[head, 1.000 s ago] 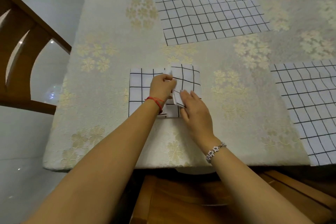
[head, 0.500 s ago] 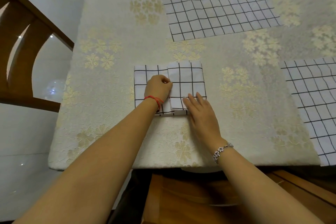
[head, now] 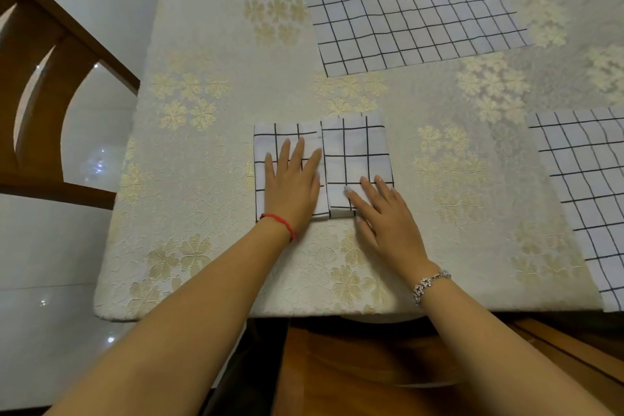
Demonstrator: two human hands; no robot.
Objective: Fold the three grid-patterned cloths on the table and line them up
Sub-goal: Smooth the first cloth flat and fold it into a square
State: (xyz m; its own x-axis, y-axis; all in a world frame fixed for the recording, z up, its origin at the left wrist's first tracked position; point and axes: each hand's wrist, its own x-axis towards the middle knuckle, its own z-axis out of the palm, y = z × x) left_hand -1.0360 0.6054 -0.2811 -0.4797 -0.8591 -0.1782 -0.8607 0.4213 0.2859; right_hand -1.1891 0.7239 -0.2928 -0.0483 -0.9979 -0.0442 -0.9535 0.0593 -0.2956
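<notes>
A small folded grid cloth [head: 354,149] lies near the table's front edge, its right flap folded over to the middle. My left hand [head: 292,182] rests flat on its left half with the fingers spread. My right hand [head: 385,213] lies flat on the flap's lower right corner and the tablecloth. Neither hand grips anything. A second grid cloth [head: 408,3] lies spread flat at the back. A third grid cloth [head: 587,192] lies spread at the right edge, partly cut off by the frame.
The table [head: 202,179] wears a cream tablecloth with gold flowers. A wooden chair [head: 37,54] stands at the left, beside the table's corner. Another wooden seat [head: 354,368] sits below the front edge, between my arms.
My left hand has opened from a fist to a flat palm on the cloth. The right flap, lifted a second ago, now lies flat. My right hand has slid slightly right.
</notes>
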